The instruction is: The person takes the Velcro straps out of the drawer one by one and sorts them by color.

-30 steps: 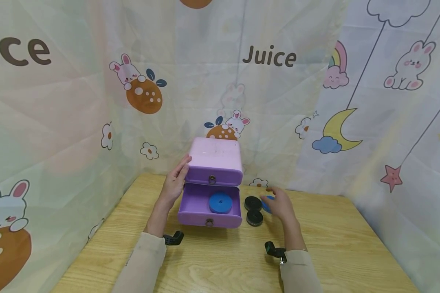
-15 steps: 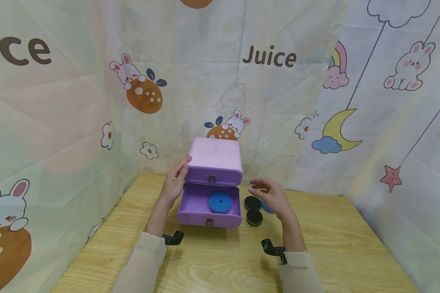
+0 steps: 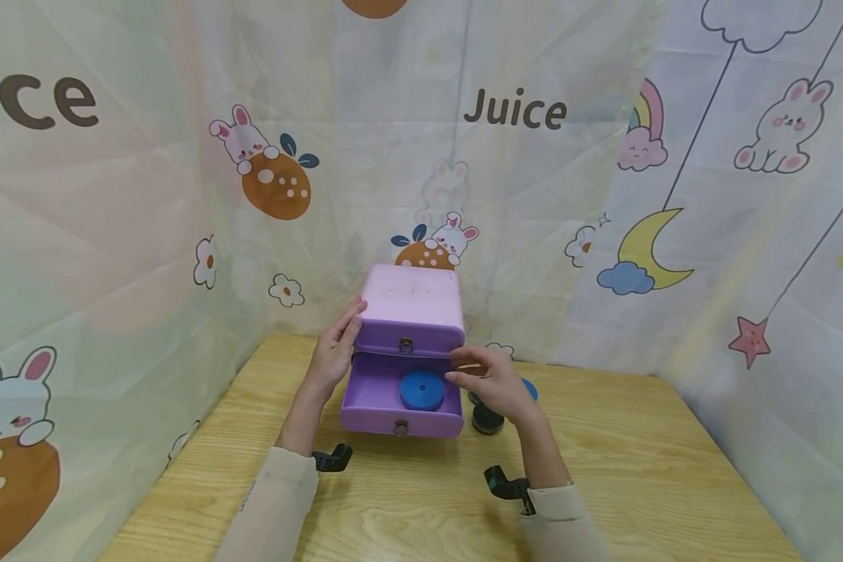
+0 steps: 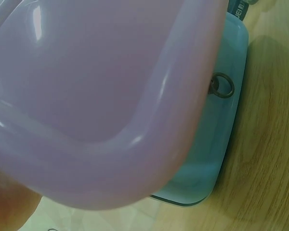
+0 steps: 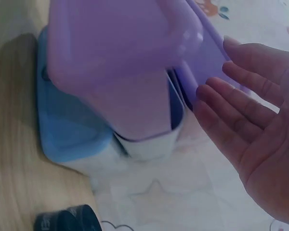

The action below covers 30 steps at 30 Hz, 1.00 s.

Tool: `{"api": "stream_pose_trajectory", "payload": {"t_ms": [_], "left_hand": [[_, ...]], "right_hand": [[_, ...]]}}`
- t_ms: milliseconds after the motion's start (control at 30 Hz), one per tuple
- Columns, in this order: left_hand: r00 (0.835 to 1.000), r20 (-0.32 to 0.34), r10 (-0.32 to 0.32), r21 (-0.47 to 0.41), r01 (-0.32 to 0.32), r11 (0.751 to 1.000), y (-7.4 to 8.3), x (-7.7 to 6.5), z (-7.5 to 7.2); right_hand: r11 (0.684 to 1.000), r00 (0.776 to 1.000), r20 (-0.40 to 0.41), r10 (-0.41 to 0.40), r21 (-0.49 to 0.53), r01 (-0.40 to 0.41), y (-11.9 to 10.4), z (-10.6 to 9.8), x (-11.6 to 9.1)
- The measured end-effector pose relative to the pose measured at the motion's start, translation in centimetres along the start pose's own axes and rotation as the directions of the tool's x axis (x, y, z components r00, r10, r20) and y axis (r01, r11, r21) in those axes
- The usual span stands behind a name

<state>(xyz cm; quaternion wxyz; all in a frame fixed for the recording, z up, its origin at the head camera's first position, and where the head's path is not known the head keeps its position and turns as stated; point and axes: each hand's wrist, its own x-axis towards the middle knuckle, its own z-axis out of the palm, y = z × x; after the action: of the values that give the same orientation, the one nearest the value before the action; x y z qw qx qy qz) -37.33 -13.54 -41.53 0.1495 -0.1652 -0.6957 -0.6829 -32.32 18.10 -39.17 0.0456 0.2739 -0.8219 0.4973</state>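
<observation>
A drawer box with a pink top [image 3: 413, 293] and purple upper drawer front [image 3: 412, 337] stands at the back of the table. Its middle drawer [image 3: 402, 422] is pulled out, with a blue disc-shaped roll [image 3: 422, 389] lying inside. My left hand [image 3: 332, 355] rests along the box's upper left side, fingers extended. My right hand [image 3: 493, 382] is at the box's right side, fingers relaxed and palm bare in the right wrist view. Its fingertips are close to the purple upper part [image 5: 204, 62]. Below the pulled-out drawer, a blue lower drawer [image 4: 221, 125] shows in both wrist views.
Right of the box stand black rolls [image 3: 488, 419], partly covered by my right hand. Another blue roll [image 3: 530, 389] lies behind that hand. A printed curtain [image 3: 534, 234] hangs along the table's back edge.
My right hand has moved left from beside the blue roll on the table, over the black rolls, to the drawer box's right side. The left hand has stayed in place.
</observation>
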Motion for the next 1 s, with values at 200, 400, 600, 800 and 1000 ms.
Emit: {"api": "stream_pose_trajectory", "payload": {"t_ms": [200,400,600,800,1000], "left_hand": [[1.0,-0.001,0.0,-0.006,0.0,1.0,0.0,-0.1,0.1],[1.0,-0.004,0.014,-0.002,-0.014,1.0,0.0,-0.1,0.0],[1.0,-0.005,0.028,0.0,-0.028,1.0,-0.2,0.0,0.0],[1.0,-0.003,0.019,-0.005,-0.019,1.0,-0.2,0.0,0.0],[1.0,0.005,0.001,-0.003,-0.001,1.0,-0.1,0.1,0.0]], "right_hand": [[0.998,0.997,0.047,-0.057,-0.018,0.058,-0.2,1.5,0.4],[0.99,0.99,0.075,-0.119,-0.061,0.124,0.0,2.6,0.8],[0.982,0.985,0.105,-0.138,-0.116,0.15,0.5,3.4,1.1],[0.957,0.987,0.105,-0.12,-0.253,0.143,0.1,4.1,1.4],[0.949,0.991,0.116,-0.064,-0.301,0.097,0.1,4.5,1.6]]}}
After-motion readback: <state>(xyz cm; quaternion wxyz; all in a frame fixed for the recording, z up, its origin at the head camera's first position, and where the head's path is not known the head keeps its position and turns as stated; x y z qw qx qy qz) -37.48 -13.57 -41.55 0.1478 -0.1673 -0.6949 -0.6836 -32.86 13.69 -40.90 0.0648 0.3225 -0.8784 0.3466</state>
